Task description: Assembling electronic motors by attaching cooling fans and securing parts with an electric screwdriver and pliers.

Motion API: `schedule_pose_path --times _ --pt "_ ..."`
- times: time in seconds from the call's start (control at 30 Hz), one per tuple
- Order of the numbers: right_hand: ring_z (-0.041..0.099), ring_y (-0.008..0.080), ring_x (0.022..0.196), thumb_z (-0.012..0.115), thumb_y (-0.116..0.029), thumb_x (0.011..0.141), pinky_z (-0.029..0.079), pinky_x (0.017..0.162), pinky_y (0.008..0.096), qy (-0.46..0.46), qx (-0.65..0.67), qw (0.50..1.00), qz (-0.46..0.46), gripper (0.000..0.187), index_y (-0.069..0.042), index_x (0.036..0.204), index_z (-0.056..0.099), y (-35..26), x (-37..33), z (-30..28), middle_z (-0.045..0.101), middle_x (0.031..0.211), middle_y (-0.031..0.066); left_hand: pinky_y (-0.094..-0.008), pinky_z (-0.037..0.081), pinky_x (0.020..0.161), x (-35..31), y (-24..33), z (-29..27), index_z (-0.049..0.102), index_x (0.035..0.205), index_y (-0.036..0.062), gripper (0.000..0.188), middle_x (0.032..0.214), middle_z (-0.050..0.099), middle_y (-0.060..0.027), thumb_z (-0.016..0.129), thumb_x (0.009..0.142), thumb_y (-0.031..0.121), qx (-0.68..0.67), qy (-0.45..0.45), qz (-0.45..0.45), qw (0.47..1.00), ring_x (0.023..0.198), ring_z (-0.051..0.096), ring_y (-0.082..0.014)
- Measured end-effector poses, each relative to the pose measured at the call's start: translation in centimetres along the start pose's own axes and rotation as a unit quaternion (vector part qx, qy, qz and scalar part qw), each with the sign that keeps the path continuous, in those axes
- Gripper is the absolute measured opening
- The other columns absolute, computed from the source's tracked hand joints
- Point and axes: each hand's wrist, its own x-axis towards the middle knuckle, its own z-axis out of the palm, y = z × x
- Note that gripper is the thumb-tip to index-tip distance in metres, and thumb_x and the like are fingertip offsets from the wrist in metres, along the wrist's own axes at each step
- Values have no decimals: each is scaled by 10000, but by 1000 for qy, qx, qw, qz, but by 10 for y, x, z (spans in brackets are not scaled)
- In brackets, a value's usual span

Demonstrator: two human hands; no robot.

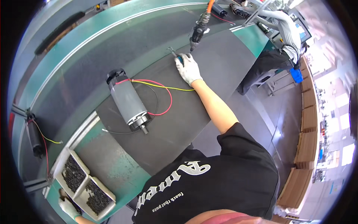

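My right hand (189,70), in a white glove, is closed around a small tool with a teal handle (180,59). The tool's thin metal ends point away from me, and its kind is unclear. Just beyond hangs a black power screwdriver (198,33) on an orange cord. A grey cylindrical motor (128,99) lies left of that hand on the dark mat (175,130), with red, yellow-green and black wires trailing from it. At the lower left my gloved left hand (68,208) is beside two white bins (90,175) of small black screws; its fingers are partly hidden.
Beyond the mat runs a dark conveyor belt (85,61) with green edges. Another motor (35,138) with wires lies at the far left. A co-worker (285,37) stands at the upper right. Stacked brown cartons (306,145) line the floor on the right.
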Motion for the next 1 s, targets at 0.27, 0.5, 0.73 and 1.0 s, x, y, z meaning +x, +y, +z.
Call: schedule_pose_path --times 0.27,0.5,0.73,1.0 --pt "593 429 984 536 -381 937 485 845 474 -58 91 994 31 387 -59 1145 585 5 -3 -16 567 1119 239 -435 464 911 1 46 3 574 1145 -65 331 1098 632 -259 590 848 82 -30 -19 -74 997 1000 607 -395" --pt "587 409 1015 621 -354 875 476 888 437 -41 136 988 58 397 -39 1117 619 0 0 -13 591 1106 222 -460 462 893 21 -13 10 563 1070 -119 310 1050 629 -288 564 854 103 -8 -23 -60 998 966 604 -429" --pt "572 428 1049 603 -286 833 471 933 448 -68 119 989 56 409 -46 1164 597 -13 -3 -11 576 1137 255 -466 516 737 11 -51 2 608 949 -79 313 923 648 -256 581 879 224 99 79 23 992 828 634 -388" --pt "578 412 1023 613 -282 807 473 925 442 -54 173 983 21 442 -51 1183 584 -15 -7 -39 574 1113 235 -456 500 694 -137 245 -89 620 972 -107 368 931 646 -272 567 898 249 -438 141 -50 886 802 614 -368"
